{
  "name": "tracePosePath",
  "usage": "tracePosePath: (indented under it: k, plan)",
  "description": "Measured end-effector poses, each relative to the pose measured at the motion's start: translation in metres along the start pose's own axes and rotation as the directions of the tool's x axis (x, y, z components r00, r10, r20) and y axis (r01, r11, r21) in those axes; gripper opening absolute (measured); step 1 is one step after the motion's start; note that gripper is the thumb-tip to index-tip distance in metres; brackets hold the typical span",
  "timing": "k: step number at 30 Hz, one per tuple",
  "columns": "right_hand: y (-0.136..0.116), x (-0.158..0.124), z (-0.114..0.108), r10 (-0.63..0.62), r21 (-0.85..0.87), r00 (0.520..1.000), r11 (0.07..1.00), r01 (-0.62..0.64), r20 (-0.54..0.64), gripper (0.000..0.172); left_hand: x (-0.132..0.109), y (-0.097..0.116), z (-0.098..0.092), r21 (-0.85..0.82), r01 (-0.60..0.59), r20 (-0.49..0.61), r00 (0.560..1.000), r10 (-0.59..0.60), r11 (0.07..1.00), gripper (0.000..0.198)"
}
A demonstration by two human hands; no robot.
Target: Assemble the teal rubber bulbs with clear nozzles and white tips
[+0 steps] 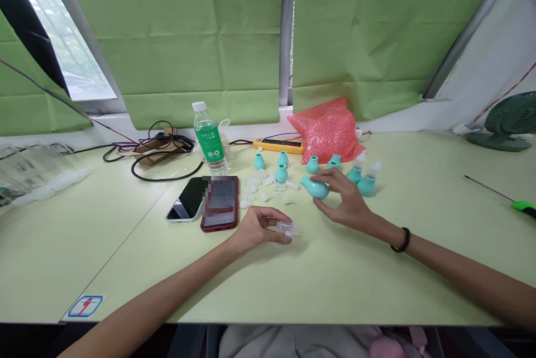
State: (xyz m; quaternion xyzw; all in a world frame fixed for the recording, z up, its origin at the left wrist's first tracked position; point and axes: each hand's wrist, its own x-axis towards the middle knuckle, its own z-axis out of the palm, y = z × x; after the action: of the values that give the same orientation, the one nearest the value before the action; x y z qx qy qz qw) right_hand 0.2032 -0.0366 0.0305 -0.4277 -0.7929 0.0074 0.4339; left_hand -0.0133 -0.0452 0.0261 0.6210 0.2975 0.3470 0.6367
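My left hand (263, 228) pinches a small clear plastic nozzle piece (288, 228) just above the table. To its right, my right hand (341, 196) grips a turquoise rubber bulb (317, 187), tilted with its neck toward the left. Behind the hands stand several more turquoise bulbs, such as one bulb (281, 173) near the middle. Two bulbs at the right, one of them a bulb with a clear tip (367, 184), carry translucent tops. Loose translucent plastic pieces (267, 197) lie scattered beyond my left hand.
Two phones, one dark-screened phone (187, 201) and one red-cased phone (220, 204), lie left of the pieces. Behind stand a water bottle (210, 143), cables (167, 148), a yellow power strip (278, 146) and a pink bubble-wrap bag (329, 132). A screwdriver (521, 205) and green fan (508, 120) are rightward.
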Motion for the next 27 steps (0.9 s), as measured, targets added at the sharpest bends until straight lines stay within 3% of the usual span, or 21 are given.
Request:
tracePosePath:
  k: [4, 7, 13, 17, 20, 23, 25, 27]
  plan:
    - [-0.026, -0.021, -0.001, 0.021, 0.220, 0.991, 0.974, -0.051, 0.135, 0.035, -0.001, 0.002, 0.001, -0.007, -0.005, -0.022, 1.000, 0.005, 1.000, 0.025]
    - [-0.034, -0.027, 0.004, 0.008, 0.305, 0.986, 0.950, -0.059, 0.165, 0.034, -0.002, 0.003, 0.003, -0.005, 0.004, -0.040, 0.999, -0.004, 1.000, 0.025]
    - [-0.041, -0.033, 0.008, -0.011, 0.378, 0.974, 0.922, -0.078, 0.226, 0.038, 0.000, -0.002, -0.001, 0.010, 0.048, 0.022, 0.999, -0.048, 0.999, 0.032]
    - [-0.043, -0.037, 0.009, 0.026, 0.396, 0.970, 0.910, -0.124, 0.244, 0.038, 0.000, -0.008, -0.002, 0.104, 0.044, 0.098, 0.994, -0.054, 0.994, 0.036]
    - [-0.042, -0.038, 0.011, 0.061, 0.401, 0.971, 0.903, -0.152, 0.230, 0.036, -0.004, -0.007, 0.002, 0.265, -0.059, 0.147, 0.989, 0.021, 0.963, 0.044]
    - [-0.042, -0.036, 0.012, 0.072, 0.414, 0.974, 0.896, -0.158, 0.214, 0.034, -0.007, -0.003, 0.008, 0.415, -0.187, 0.110, 0.982, 0.155, 0.890, 0.035]
    - [-0.043, -0.036, 0.013, 0.071, 0.423, 0.975, 0.893, -0.156, 0.209, 0.034, -0.008, -0.001, 0.010, 0.405, -0.217, 0.031, 0.974, 0.224, 0.888, 0.027]
    - [-0.043, -0.036, 0.014, 0.068, 0.428, 0.976, 0.891, -0.153, 0.207, 0.032, -0.008, 0.000, 0.011, 0.291, -0.207, -0.036, 0.973, 0.227, 0.934, 0.024]
